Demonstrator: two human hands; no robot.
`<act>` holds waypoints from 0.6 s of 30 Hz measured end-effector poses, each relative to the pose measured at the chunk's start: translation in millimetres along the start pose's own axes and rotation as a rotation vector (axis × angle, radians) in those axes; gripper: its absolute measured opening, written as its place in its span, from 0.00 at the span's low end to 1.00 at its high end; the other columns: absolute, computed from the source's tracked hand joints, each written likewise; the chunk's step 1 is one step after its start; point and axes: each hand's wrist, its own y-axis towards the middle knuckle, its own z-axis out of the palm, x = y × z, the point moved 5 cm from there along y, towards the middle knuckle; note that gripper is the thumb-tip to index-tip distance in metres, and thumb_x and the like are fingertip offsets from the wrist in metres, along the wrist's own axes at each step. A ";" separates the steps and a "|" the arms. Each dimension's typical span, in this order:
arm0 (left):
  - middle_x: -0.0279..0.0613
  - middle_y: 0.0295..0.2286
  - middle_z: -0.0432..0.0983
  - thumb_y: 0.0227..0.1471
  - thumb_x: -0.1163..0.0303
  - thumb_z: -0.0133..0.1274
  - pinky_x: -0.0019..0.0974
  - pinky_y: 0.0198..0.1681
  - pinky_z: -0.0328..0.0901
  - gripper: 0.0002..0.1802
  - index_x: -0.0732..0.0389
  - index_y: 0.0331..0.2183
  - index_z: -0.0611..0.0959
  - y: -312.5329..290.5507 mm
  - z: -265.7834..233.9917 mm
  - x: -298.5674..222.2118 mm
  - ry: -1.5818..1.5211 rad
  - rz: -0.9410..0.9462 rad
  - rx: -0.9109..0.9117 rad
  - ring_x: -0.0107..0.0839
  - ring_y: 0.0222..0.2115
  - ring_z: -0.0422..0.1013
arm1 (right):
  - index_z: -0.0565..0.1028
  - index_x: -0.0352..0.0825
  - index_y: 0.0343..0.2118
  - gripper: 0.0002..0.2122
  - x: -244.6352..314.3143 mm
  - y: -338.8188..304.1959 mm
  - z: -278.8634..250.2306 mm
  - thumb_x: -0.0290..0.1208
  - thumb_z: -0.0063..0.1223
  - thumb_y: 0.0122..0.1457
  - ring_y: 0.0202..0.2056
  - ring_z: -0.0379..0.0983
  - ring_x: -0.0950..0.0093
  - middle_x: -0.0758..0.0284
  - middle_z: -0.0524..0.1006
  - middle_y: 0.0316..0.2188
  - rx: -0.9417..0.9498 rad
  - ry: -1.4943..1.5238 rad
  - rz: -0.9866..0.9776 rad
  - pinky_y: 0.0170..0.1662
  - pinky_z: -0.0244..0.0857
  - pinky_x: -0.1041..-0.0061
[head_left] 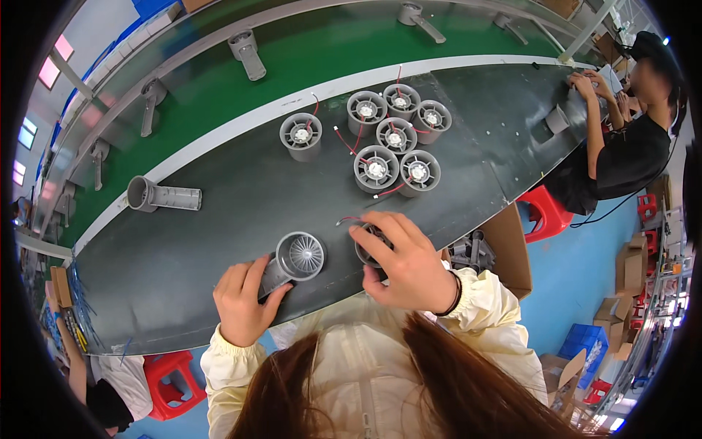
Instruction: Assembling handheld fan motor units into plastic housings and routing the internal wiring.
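Note:
My left hand [245,298] is closed around the handle of a grey plastic housing [301,256], whose round barrel faces up and shows a ribbed grille inside. To its right, my right hand [411,265] has its fingers curled over the rim of a grey cylindrical fan unit [363,252]. A short lead sticks out of that unit toward the left; my fingers hide most of its inside. Both pieces are at the near edge of the dark worktop [241,212], apart from each other.
Beyond my hands stand several grey fan units [376,169] with white centres and red wires. Another housing [164,196] lies at the left. More housings [247,55] sit on the green belt [292,66]. A cardboard box [506,249] of grey parts stands at the right; a co-worker [621,157] sits beyond.

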 end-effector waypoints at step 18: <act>0.44 0.34 0.77 0.36 0.61 0.66 0.38 0.36 0.67 0.25 0.64 0.37 0.82 21.7 -22.4 -31.1 0.009 0.198 -0.159 0.42 0.34 0.73 | 0.70 0.27 0.53 0.32 -8.9 -13.3 -19.6 0.16 0.59 0.36 0.43 0.74 0.61 0.53 0.73 0.44 -0.134 0.230 0.118 0.47 0.67 0.71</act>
